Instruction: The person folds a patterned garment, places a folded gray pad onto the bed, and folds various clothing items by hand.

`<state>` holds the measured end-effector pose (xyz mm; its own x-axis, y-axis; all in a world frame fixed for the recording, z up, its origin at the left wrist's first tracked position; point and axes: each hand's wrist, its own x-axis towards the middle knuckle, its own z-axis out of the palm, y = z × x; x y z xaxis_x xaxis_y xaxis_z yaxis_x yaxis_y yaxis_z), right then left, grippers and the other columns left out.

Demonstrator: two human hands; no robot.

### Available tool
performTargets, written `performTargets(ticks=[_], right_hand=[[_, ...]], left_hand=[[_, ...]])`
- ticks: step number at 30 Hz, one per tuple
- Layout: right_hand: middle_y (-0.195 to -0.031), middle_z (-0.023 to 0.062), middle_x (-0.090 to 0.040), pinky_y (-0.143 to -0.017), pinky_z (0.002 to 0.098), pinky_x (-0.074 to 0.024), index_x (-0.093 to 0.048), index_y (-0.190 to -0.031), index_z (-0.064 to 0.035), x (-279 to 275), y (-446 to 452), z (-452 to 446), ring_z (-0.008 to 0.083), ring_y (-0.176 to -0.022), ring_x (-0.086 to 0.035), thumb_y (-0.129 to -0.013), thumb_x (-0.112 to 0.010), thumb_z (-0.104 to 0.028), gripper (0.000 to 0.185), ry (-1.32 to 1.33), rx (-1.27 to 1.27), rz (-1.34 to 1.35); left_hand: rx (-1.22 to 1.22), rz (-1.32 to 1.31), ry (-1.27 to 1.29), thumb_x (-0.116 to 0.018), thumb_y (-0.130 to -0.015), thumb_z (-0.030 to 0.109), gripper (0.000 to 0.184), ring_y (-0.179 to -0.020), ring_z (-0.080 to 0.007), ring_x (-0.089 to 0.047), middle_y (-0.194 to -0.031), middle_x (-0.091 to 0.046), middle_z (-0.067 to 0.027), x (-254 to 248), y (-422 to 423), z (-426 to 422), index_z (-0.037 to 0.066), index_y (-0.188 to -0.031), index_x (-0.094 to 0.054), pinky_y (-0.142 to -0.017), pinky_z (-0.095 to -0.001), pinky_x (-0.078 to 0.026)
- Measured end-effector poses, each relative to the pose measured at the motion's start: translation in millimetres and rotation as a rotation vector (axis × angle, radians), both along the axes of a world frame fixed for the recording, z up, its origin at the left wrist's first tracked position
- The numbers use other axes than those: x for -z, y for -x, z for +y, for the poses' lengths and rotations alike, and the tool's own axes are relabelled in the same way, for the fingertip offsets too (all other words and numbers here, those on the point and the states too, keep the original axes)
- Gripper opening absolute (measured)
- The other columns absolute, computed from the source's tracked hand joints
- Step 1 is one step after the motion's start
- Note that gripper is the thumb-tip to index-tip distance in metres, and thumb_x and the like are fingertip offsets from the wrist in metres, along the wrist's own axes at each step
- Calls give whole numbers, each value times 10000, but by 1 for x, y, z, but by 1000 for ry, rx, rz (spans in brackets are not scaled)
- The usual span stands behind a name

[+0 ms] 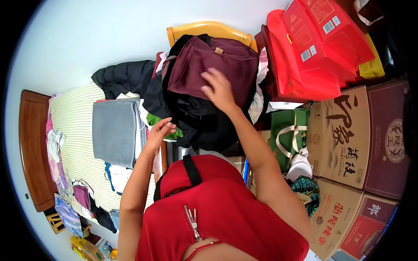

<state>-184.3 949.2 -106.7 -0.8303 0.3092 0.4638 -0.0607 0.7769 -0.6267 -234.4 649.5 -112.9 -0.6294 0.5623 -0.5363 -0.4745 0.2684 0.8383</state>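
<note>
A maroon cloth bag with a small tan tag lies on a heap of clothes on a wooden chair. Over its front is my right hand, fingers spread and slightly blurred; whether it touches the fabric I cannot tell. Black fabric hangs below the bag. At the left edge of this black fabric is my left hand, its fingers loosely bent and apart, with nothing visible in them. Bright green leafy-looking material shows just beside its fingertips.
Left of me is a striped bed with a folded grey cloth, a black puffy jacket and scattered clothes. To the right stand red gift boxes, a green bag and stacked cardboard boxes.
</note>
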Motion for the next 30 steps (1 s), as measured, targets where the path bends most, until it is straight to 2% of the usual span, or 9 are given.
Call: performTargets(ticks=[3, 5, 9, 12, 17, 20, 24, 27, 30], right_hand=[[-1193, 178, -537, -982, 426, -369, -539, -1156, -22, 30, -33, 36, 352, -1138, -484, -780, -648, -140, 409, 13, 561, 91], [-1168, 201, -540, -952, 417, -397, -495, -1189, 10, 61, -56, 54, 357, -1102, -504, -773, -659, -139, 472, 117, 758, 25], [-1186, 218, -535, -953, 398, -408, -484, -1198, 19, 71, -71, 50, 349, -1099, -523, -784, -680, -182, 501, 427, 741, -139], [-1221, 219, -530, -971, 387, -400, -464, -1233, 40, 71, -65, 47, 331, -1115, -527, -788, -701, -220, 567, 617, 762, -118], [-1255, 193, -536, -967, 349, -405, -418, -1299, 63, 85, -47, 73, 279, -1113, -538, -789, -719, -231, 661, 954, 538, -1], [-1195, 156, -577, -935, 326, -424, -478, -1248, 63, 69, -38, 69, 244, -1070, -557, -841, -677, -198, 522, 1126, 371, 126], [-1190, 140, -583, -908, 326, -418, -524, -1198, 81, 43, -29, 64, 227, -1029, -560, -897, -605, -239, 447, 984, 594, -15], [-1072, 143, -627, -852, 320, -436, -577, -1103, 71, 22, -18, 54, 207, -947, -574, -921, -571, -285, 400, 808, 510, 126], [-918, 136, -656, -773, 330, -454, -612, -965, 72, -52, -2, 9, 191, -833, -592, -919, -572, -314, 391, 582, 430, -33]], left_hand=[[-62, -39, 2, -520, -953, 219, 372, -901, -156, -626, -1018, -646, -76, 21, 2, -28, 32, -1274, -502, -866, -280, -448], [-126, -80, 45, -515, -955, 224, 370, -900, -165, -629, -1013, -647, -80, 27, 0, -42, 31, -1270, -500, -864, -287, -450], [-190, -111, 72, -520, -954, 253, 353, -891, -161, -633, -1001, -652, -75, 41, -8, -61, 47, -1240, -519, -845, -295, -464], [-233, -148, 81, -531, -948, 268, 352, -871, -161, -636, -984, -655, -72, 38, -15, -64, 57, -1231, -527, -848, -296, -470], [-273, -151, 67, -545, -943, 294, 349, -863, -164, -638, -971, -658, -68, 40, -18, -64, 70, -1210, -538, -846, -294, -469], [-304, -151, 57, -549, -942, 306, 331, -860, -163, -637, -964, -657, -65, 45, -18, -67, 77, -1182, -548, -840, -294, -472], [-344, -149, 43, -549, -942, 312, 314, -852, -160, -636, -951, -654, -58, 42, -22, -74, 82, -1155, -555, -838, -295, -475], [-377, -162, 34, -584, -919, 325, 361, -844, -148, -633, -926, -658, -58, 44, -25, -84, 70, -1174, -567, -817, -279, -472], [-412, -150, 50, -575, -923, 335, 372, -852, -150, -634, -936, -659, -52, 42, -30, -94, 74, -1188, -564, -832, -288, -466]])
